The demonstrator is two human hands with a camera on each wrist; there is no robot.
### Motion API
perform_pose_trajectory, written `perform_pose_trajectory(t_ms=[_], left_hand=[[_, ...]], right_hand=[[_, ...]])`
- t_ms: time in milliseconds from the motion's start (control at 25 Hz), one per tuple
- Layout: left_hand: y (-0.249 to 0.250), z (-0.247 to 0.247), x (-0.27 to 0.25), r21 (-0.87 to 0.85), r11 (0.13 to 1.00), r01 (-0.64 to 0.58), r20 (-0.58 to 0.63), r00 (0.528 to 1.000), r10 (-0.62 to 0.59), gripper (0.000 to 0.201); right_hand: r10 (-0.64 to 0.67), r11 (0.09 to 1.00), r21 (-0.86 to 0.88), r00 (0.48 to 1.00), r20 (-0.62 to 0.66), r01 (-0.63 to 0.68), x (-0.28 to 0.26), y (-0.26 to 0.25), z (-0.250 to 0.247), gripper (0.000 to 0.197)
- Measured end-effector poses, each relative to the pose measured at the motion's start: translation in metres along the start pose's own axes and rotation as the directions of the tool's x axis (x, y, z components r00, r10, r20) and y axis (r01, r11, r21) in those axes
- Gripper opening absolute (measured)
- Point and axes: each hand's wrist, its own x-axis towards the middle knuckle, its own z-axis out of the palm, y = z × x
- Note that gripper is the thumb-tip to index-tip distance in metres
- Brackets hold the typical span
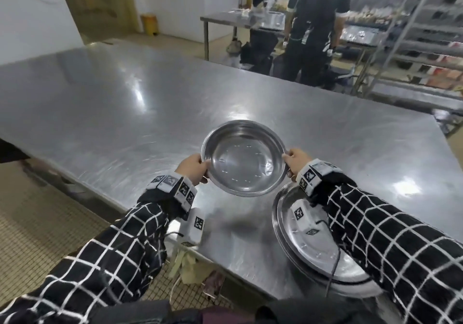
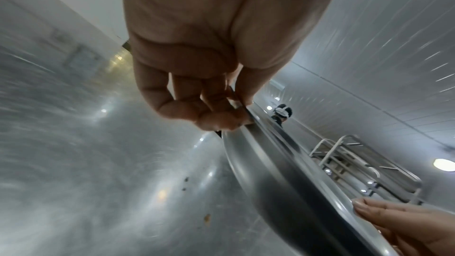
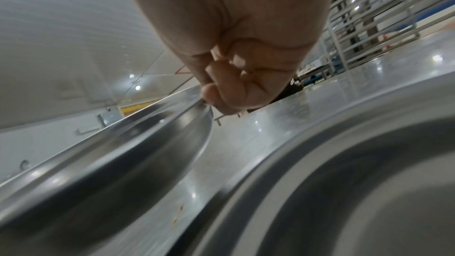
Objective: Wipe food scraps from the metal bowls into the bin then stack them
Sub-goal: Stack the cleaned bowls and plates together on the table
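A shiny, clean-looking metal bowl (image 1: 244, 157) hangs just above the steel table (image 1: 112, 103), held by both hands. My left hand (image 1: 194, 168) pinches its left rim, thumb on top and fingers curled under, as the left wrist view shows with the left hand (image 2: 221, 112) on the bowl (image 2: 283, 172). My right hand (image 1: 295, 162) grips the right rim; the right wrist view shows the right hand (image 3: 231, 92) curled at the bowl's edge (image 3: 123, 153). A stack of metal bowls (image 1: 323, 246) sits on the table under my right forearm, also seen as the stack (image 3: 344, 182).
A few small food crumbs (image 2: 207, 219) lie on the table. Another person (image 1: 313, 28) stands beyond the far edge. A metal rack (image 1: 426, 35) is at the right, and a second steel table (image 1: 230, 18) stands behind. Tiled floor (image 1: 37, 223) lies to the left.
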Motion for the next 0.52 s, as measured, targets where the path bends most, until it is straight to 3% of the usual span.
perform_pose_trajectory(t_ms=[200,400,520], left_hand=[[0.044,0.022,0.003,-0.027,0.987,-0.156,0.11,0.981,0.158,0.02],[0.071,0.056,-0.022,0.037,0.972,-0.232,0.277,0.937,0.213,0.027],[0.075,0.081,-0.036,0.081,0.964,-0.253,0.374,0.904,0.206,0.028]], right_hand=[[0.036,0.988,0.152,0.972,-0.232,0.0,-0.052,0.016,-0.058,0.025],[0.106,0.994,0.027,0.917,-0.384,-0.104,-0.118,0.048,-0.087,0.025],[0.169,0.984,0.013,0.898,-0.407,-0.179,-0.15,0.074,-0.09,0.021]])
